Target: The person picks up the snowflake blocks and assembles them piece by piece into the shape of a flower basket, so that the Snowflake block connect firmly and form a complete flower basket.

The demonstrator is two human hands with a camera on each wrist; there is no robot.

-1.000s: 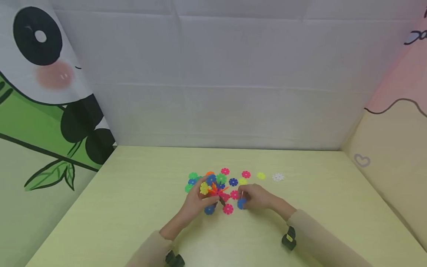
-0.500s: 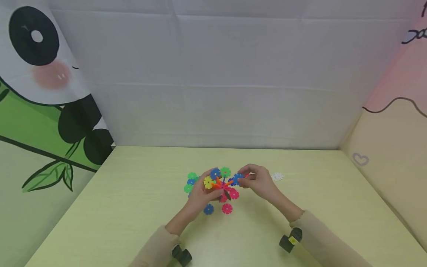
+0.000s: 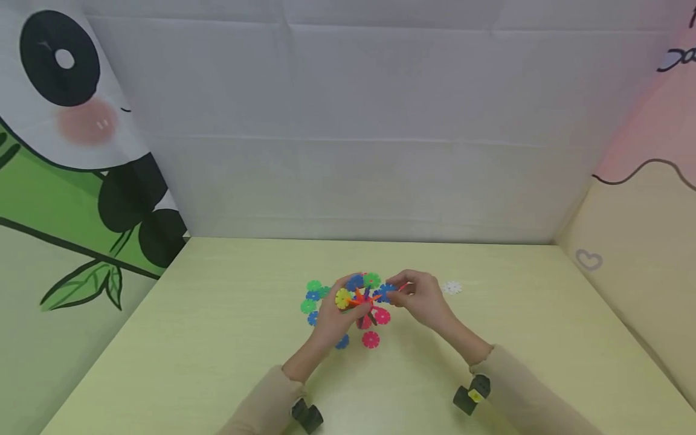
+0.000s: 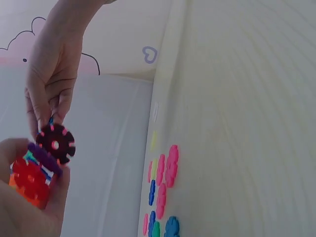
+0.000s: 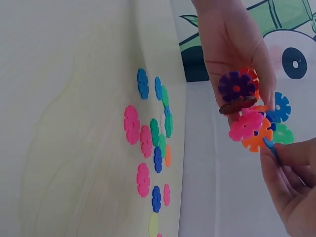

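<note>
A cluster of notched plastic discs (image 3: 363, 299) is held above the table, between the two hands. Its discs fan out in several directions, so a single long axis cannot be made out. In the head view, a yellow disc (image 3: 344, 298) sits on its left, while a green disc (image 3: 372, 280) is on its far side. In the right wrist view, a purple disc (image 5: 234, 87) and a pink disc (image 5: 246, 124) show their broad sides, and a brown disc (image 5: 239, 105) lies nearly edge-on.

The left hand (image 3: 333, 314) grips the cluster, thumb on the near side. The right hand (image 3: 424, 297) pinches a blue disc (image 3: 383, 293) between thumb and fingertips. That disc turns its broad side to the head camera and its rim toward the cluster; whether the two are joined cannot be told.

Below, loose discs lie flat on the pale yellow table (image 3: 217, 338): a pink one (image 3: 371, 339) nearest the person, green and blue ones (image 3: 308, 306) to the left, and a white one (image 3: 452, 287) farther right. Behind rises a creased pale cloth (image 3: 348, 121), flanked by a green cartoon panel (image 3: 70, 193) and a pink-and-cream panel (image 3: 641, 223).
</note>
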